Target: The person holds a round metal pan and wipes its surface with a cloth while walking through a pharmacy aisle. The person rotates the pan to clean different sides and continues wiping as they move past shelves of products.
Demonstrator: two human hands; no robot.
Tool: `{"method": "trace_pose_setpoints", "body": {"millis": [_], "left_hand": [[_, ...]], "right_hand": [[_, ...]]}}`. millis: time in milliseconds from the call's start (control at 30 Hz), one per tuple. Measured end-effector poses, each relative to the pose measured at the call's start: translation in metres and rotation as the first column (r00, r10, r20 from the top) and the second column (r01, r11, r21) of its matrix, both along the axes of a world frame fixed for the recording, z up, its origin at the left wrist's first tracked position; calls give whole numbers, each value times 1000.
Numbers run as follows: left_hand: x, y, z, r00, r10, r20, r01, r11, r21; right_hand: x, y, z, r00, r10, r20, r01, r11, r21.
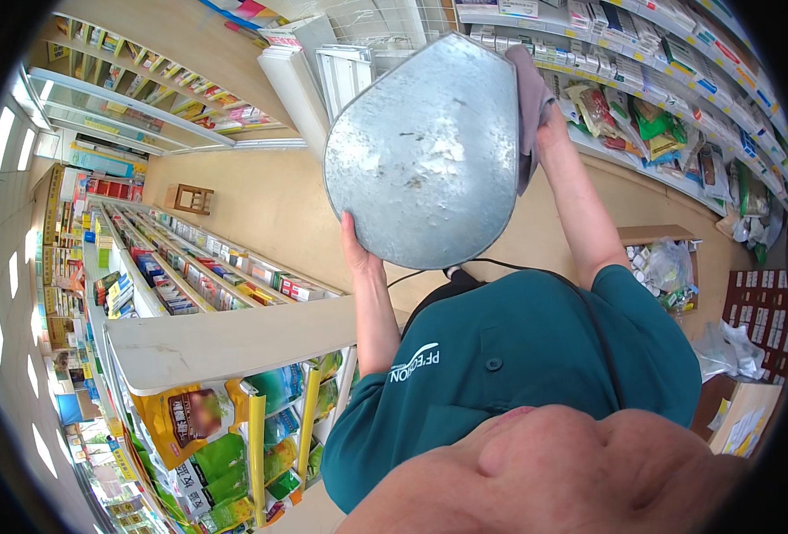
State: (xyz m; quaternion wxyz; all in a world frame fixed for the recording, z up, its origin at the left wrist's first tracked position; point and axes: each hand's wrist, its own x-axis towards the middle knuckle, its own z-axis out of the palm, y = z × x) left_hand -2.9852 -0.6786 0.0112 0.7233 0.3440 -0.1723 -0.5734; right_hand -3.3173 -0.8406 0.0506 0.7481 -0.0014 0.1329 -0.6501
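Observation:
A dented, stained galvanized sheet-metal pan [427,153], rounded at the near end and angular at the far end, is held up before my chest. Whether its face or underside shows, I cannot tell. My left hand [365,257] grips its lower left rim, thumb in front and the other fingers mostly hidden. Along the right edge, my right hand [551,127] holds a greyish-mauve cloth [529,100] against the metal. Part of that hand is behind the cloth.
On the left stand medicine racks [214,267] and a counter end [234,340] with hanging packets [193,414]. Shelves of boxes [608,67] line the right, above bagged goods [661,127]. A wooden stool [192,199] stands on the floor. Bottles and plastic fill an open box [691,280].

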Motion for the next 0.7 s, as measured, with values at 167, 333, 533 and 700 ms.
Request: {"method": "trace_pose_setpoints", "body": {"millis": [167,333,533,700], "left_hand": [[7,-53,-10,977,20,-214,-36,997,-72],[34,-105,-18,937,51,-345,-79,994,-69],[88,-125,-12,938,70,-339,-92,994,-51],[140,-124,1,963,148,-227,-149,989,10]], "right_hand": [[68,19,29,860,-9,-510,-94,980,-175],[152,43,31,762,-36,-647,-329,838,-435],[199,-28,57,815,73,-574,-340,863,-373],[243,-60,64,897,234,-376,-337,911,-238]]}}
